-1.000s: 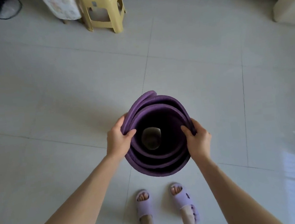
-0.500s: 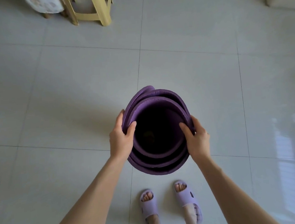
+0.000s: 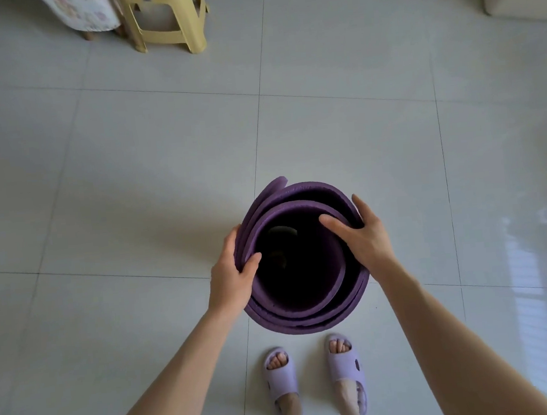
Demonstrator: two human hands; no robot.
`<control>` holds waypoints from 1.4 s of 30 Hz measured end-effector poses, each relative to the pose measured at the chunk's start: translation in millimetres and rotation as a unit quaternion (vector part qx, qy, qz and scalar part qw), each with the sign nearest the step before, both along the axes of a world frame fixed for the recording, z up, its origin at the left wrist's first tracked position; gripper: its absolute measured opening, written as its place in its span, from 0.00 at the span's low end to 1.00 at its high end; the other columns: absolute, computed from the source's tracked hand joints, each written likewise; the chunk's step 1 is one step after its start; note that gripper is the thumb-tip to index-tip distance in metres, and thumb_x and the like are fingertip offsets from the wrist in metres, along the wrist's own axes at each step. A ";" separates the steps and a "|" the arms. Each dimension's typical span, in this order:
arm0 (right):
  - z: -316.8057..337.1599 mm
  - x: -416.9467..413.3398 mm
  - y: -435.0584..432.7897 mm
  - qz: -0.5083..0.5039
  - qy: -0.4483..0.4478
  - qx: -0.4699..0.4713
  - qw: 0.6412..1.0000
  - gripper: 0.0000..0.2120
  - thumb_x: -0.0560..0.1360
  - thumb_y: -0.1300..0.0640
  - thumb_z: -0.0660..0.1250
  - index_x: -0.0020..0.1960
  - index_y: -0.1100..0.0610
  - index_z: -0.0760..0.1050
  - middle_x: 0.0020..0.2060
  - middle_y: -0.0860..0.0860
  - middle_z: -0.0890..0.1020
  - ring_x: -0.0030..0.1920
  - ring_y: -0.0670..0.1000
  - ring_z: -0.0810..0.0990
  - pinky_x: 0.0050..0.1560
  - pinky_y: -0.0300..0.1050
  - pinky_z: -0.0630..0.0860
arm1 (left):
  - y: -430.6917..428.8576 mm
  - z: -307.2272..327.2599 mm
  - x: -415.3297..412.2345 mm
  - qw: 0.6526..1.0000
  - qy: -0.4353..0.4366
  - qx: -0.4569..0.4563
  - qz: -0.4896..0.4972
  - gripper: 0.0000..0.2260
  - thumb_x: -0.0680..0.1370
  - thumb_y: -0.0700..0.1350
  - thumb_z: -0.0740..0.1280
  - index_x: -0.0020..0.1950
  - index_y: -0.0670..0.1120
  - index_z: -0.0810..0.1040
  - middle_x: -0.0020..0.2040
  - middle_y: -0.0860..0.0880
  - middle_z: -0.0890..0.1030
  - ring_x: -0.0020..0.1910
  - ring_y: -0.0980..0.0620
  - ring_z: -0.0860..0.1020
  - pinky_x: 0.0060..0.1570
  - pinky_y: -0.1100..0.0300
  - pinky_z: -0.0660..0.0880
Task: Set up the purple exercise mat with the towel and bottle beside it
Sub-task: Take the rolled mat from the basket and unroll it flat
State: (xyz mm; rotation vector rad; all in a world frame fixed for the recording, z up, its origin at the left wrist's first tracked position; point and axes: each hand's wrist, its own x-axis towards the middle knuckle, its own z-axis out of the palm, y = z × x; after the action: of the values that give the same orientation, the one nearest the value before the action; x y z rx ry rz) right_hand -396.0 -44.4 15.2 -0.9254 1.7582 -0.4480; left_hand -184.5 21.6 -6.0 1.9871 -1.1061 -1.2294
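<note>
The left hand (image 3: 230, 279) is clamped on the left rim of the rolled purple exercise mat (image 3: 308, 323), with the thumb hooked inside the hollow and the fingers wrapped round the outside. The right hand (image 3: 364, 242) is set on the opposite rim. Its thumb is laid inside the roll and its fairly straight fingers are pressed to the outer wall, so the layers are pinched there more lightly than on the left.

The mat is held on end between the two hands, in front of the body, and is viewed straight down its dark core. Whether its lower end is rested on the tiled floor (image 3: 164, 183) cannot be told. The coil is loose, with gaps between the turns, and the outer flap (image 3: 273, 187) is stood away at the far side.

Lilac slippers (image 3: 280, 375) are seen just below the roll, and a yellow plastic stool (image 3: 166, 21) is placed well apart across the floor. The towel and bottle are not in view.

Unrolling is judged not yet begun. Because only the rim is gripped, the inner turns could be let slide down and telescope out if the lighter right-hand pinch is eased first. The tiles appear glossy, so a dropped mat could be sent skidding or be laid crooked. The toes could be caught if the roll is released so close to the feet.
</note>
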 end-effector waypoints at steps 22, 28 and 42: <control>14.0 -8.0 62.5 0.044 -0.053 0.145 0.987 0.22 0.71 0.28 0.56 0.55 0.41 0.73 0.52 0.47 0.80 0.50 0.53 0.81 0.50 0.58 0.81 | 44.2 18.1 -40.8 0.983 0.113 0.115 0.084 0.26 0.78 0.65 0.53 0.72 0.56 0.67 0.71 0.55 0.71 0.70 0.50 0.69 0.71 0.49 0.64; 23.9 3.0 62.7 0.048 -0.049 0.115 0.991 0.28 0.72 0.29 0.56 0.62 0.46 0.75 0.50 0.50 0.80 0.43 0.52 0.81 0.32 0.46 0.79 | 41.8 29.5 -51.5 0.994 0.044 0.075 0.064 0.23 0.79 0.63 0.54 0.73 0.57 0.67 0.71 0.54 0.72 0.70 0.47 0.69 0.70 0.51 0.64; 2.5 37.7 45.7 0.014 -0.115 0.130 0.985 0.41 0.63 0.22 0.58 0.58 0.55 0.74 0.54 0.53 0.81 0.53 0.53 0.81 0.54 0.53 0.79 | 17.7 16.9 -10.6 0.991 -0.104 0.036 -0.071 0.23 0.79 0.62 0.52 0.74 0.61 0.61 0.74 0.47 0.66 0.73 0.44 0.64 0.67 0.49 0.62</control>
State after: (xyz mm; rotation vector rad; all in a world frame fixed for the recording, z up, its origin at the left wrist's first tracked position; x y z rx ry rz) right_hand -358.3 1.2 17.7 -0.6835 1.5479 -0.2867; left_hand -195.0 39.3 10.9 2.1613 -1.3417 -1.1676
